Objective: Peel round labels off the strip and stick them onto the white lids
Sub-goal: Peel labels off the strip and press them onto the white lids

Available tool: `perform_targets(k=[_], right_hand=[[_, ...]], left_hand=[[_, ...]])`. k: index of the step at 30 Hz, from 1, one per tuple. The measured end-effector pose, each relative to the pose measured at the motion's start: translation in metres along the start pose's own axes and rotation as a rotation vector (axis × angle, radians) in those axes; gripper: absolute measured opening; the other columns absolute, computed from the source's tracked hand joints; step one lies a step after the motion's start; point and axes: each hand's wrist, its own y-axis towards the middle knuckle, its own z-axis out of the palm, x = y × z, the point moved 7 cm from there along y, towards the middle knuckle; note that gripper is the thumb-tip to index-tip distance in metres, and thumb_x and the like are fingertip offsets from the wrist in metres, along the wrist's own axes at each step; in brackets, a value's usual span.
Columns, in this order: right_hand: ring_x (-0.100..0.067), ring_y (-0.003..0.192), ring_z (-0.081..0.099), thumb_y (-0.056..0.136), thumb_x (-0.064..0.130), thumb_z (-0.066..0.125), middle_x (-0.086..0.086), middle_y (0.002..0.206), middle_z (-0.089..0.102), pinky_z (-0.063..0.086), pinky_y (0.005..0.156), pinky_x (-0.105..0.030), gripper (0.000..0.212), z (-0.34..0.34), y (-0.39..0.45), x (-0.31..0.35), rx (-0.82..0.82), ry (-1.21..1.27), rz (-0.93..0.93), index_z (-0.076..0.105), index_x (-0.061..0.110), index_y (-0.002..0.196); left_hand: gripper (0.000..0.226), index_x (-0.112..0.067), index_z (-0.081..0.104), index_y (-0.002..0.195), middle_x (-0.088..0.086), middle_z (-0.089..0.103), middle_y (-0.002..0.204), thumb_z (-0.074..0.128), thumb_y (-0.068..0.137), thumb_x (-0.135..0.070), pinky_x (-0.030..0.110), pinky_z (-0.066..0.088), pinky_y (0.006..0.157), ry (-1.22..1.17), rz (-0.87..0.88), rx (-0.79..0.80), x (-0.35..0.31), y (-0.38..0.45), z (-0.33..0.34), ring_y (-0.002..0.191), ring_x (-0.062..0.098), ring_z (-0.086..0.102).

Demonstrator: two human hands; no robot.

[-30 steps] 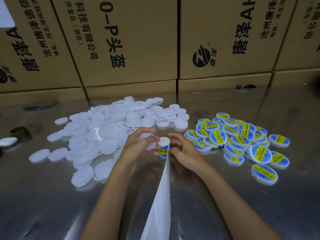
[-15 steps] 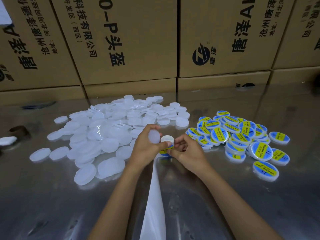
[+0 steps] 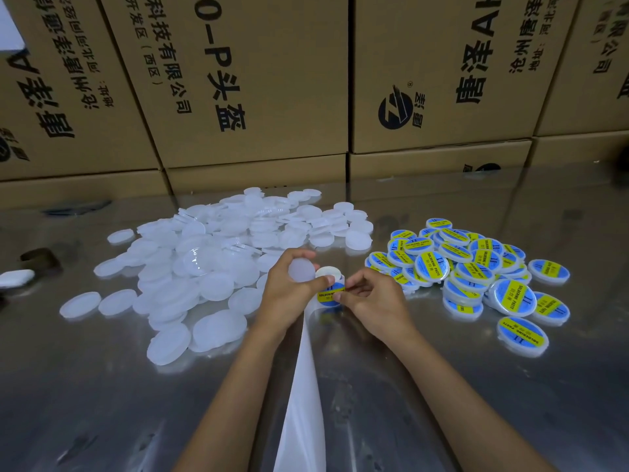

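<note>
My left hand (image 3: pixel 289 291) holds a plain white lid (image 3: pixel 301 270) upright between thumb and fingers, next to the small label roll (image 3: pixel 328 272). My right hand (image 3: pixel 371 298) pinches a round blue and yellow label (image 3: pixel 329 294) at the roll's front. The white backing strip (image 3: pixel 301 396) trails from the roll down toward me. A heap of blank white lids (image 3: pixel 211 267) lies to the left. A pile of labelled lids (image 3: pixel 476 270) lies to the right.
A wall of brown cardboard boxes (image 3: pixel 238 83) stands along the back of the shiny metal table (image 3: pixel 102 403). A dark small object (image 3: pixel 39 258) and a white object (image 3: pixel 15 277) sit at the far left edge.
My left hand lifted a blank lid from the heap and turned it upright beside the roll. My right hand closed onto the label at the roll. The view shifted slightly.
</note>
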Motion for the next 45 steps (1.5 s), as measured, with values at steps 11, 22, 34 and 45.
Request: perform_targets(k=[11,22,34,45], right_hand=[[-0.008,0.057,0.046,0.076,0.008,0.074,0.003,0.062,0.054,0.039,0.057,-0.021,0.021,-0.005,0.0,0.004,0.099,-0.005,0.022,0.056,0.014,0.067],[-0.024,0.057,0.056,0.08,0.01,0.055,-0.012,0.07,0.057,0.041,0.053,-0.03,0.006,-0.03,-0.004,0.028,0.181,0.726,0.214,0.054,0.006,0.075],[-0.018,0.052,0.061,0.082,0.016,0.078,-0.01,0.07,0.069,0.038,0.047,-0.022,0.024,-0.016,-0.013,0.051,0.174,0.565,-0.005,0.056,0.019,0.074],[-0.006,0.051,0.055,0.082,0.009,0.078,0.0,0.065,0.068,0.044,0.052,-0.016,0.031,-0.02,-0.013,0.053,0.024,0.517,-0.035,0.048,0.013,0.077]], left_hand=[[0.046,-0.032,0.06,0.111,-0.012,0.065,0.107,0.086,0.076,-0.017,0.02,0.055,0.077,-0.01,-0.022,-0.089,-0.004,-0.005,-0.002,0.103,0.009,0.063],[0.023,-0.044,0.055,0.113,-0.016,0.062,0.114,0.06,0.097,-0.029,0.007,0.046,0.073,-0.101,-0.051,-0.119,-0.01,-0.006,-0.006,0.106,-0.01,0.056],[0.031,-0.005,0.062,0.124,0.021,0.069,0.112,0.049,0.1,-0.019,0.04,0.053,0.08,-0.825,-0.371,0.128,-0.027,-0.021,0.019,0.096,0.035,0.062],[0.037,-0.006,0.056,0.137,0.023,0.065,0.129,0.038,0.106,-0.015,0.032,0.056,0.089,-0.75,-0.264,0.317,-0.043,-0.032,0.042,0.108,0.027,0.067]])
